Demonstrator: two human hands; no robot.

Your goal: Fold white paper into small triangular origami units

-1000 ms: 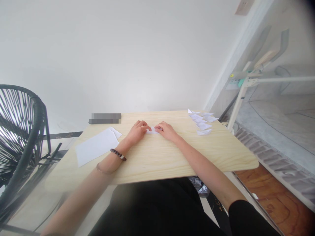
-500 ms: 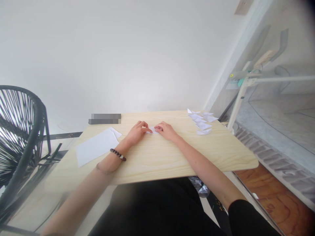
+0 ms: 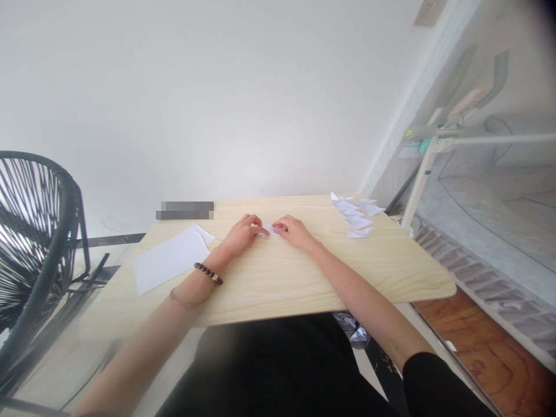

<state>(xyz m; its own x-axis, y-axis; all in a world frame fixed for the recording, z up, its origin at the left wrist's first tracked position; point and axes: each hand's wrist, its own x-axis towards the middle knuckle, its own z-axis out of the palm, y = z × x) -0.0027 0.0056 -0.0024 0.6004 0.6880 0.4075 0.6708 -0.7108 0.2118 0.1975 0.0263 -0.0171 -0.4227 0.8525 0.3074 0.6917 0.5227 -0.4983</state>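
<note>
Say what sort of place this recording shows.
Probably a home, perhaps a bedroom: a light wood-look table by a plain wall, a corded chair at the left, and what looks like a bed with a ruffled skirt at the right.

A little white piece of paper [image 3: 270, 229], partly hidden, sits between the left fingers [image 3: 252, 220] and right fingers [image 3: 285, 222].

Left grip [image 3: 243, 233], right grip [image 3: 296, 233] touching small white paper [image 3: 269, 229]; folded pieces [image 3: 357, 222] right, sheets [image 3: 171, 256] left.

White wall [image 3: 260, 98] behind pale wooden table [image 3: 278, 289]; dark corded chair [image 3: 67, 197] left; brown floor [image 3: 482, 336] lower right.
</note>
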